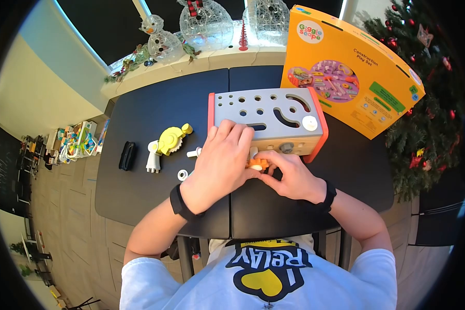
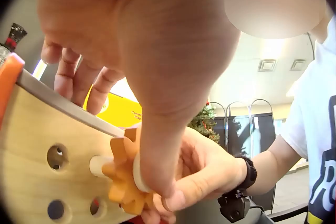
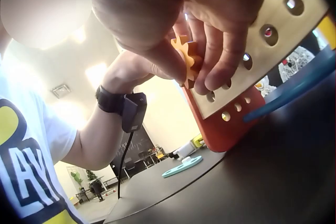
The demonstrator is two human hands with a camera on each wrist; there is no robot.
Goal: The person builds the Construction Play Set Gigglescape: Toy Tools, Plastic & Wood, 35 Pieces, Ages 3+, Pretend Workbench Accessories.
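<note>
A toy workbench box with a grey top (image 1: 253, 111), pale wooden front (image 2: 47, 119) and red end panels stands on the table before me. An orange toy gear (image 2: 123, 174) sits at its front, a white peg (image 2: 98, 166) showing between gear and wood. My right hand (image 1: 294, 175) pinches the gear between thumb and fingers. My left hand (image 1: 222, 155) reaches over the box's front edge, its fingers extended above the grey top. The left thumb (image 2: 157, 155) presses the white disc (image 2: 139, 172) on the gear's outer face, partly hiding it.
Left of the box lie a yellow and white toy saw (image 1: 170, 140), a white ring (image 1: 182, 175), a white bolt (image 1: 192, 153) and a small black case (image 1: 127, 156). A large orange-yellow carton (image 1: 346, 67) stands behind at the right. The dark table (image 1: 129, 196) has a centre seam.
</note>
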